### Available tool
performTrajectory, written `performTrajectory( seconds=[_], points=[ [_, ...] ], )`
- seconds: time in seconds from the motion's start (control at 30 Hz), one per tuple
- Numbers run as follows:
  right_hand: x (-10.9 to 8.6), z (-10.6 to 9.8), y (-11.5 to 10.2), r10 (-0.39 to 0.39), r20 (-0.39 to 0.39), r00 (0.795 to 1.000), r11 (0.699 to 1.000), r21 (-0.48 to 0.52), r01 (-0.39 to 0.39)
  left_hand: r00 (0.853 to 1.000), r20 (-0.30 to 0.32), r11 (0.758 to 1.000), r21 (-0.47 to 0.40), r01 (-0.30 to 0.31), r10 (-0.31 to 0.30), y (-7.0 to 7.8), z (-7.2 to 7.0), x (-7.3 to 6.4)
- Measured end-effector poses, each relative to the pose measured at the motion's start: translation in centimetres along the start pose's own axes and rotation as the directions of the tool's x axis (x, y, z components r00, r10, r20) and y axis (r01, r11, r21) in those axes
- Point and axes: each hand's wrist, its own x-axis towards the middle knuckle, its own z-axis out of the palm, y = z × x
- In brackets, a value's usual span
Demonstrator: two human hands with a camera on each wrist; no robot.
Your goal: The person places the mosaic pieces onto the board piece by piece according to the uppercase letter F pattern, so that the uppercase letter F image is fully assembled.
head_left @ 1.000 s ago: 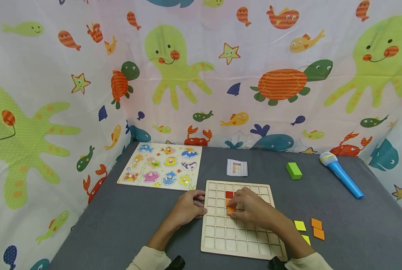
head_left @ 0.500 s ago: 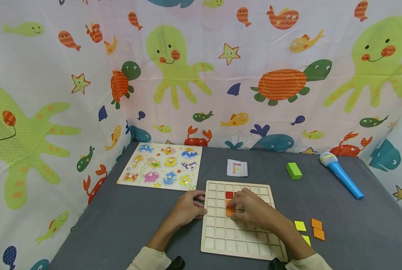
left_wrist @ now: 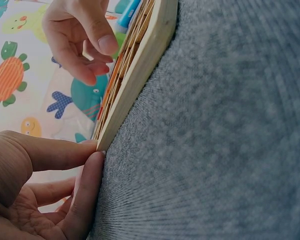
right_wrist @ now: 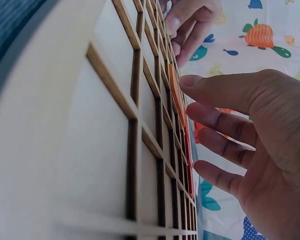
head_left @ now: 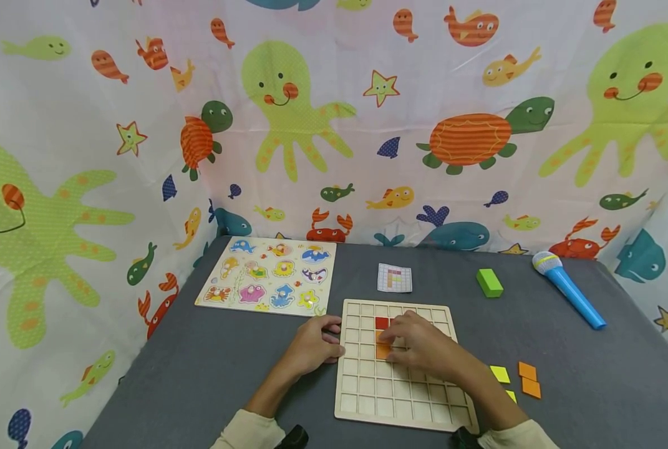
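A light wooden grid board (head_left: 362,405) lies on the table, with red tiles (head_left: 382,323) and orange tiles (head_left: 383,352) set in its squares. My left hand (head_left: 313,343) pinches the board's left edge between thumb and finger, as the left wrist view shows at the wooden rim (left_wrist: 140,75). Over the board, my right hand (head_left: 423,346) hovers by the orange tiles with fingers spread and slightly bent. In the right wrist view its thumb (right_wrist: 220,90) is close to an orange tile (right_wrist: 176,92); nothing is held. The hand partly hides the tiles in the head view.
Loose yellow tiles (head_left: 499,374) and orange tiles (head_left: 529,380) lie right of the board. Behind it is a printed grid card (head_left: 394,279). A green block (head_left: 489,283) and a toy microphone (head_left: 572,293) lie at the back right, a sea-animal puzzle (head_left: 266,274) at back left.
The lower orange tile has settled from slightly askew to flat in its square. Both hands have stayed almost in place.
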Motion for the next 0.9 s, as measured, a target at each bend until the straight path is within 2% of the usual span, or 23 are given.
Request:
performTrajectory(
  seconds=[0.5, 0.9],
  points=[
    [-2.4, -1.9, 1.9, 0.06, -0.013, 0.998, 0.998, -0.027, -0.06, 1.0, 0.007, 1.0, -0.015, 0.003, -0.002, 0.3, -0.1, -0.2],
    [-5.4, -3.5, 3.6, 0.175, -0.041, 0.984, 0.985, 0.002, -0.175, 1.0, 0.013, 1.0, -0.005, 0.008, -0.008, 0.3, -0.1, -0.2]
  ],
)
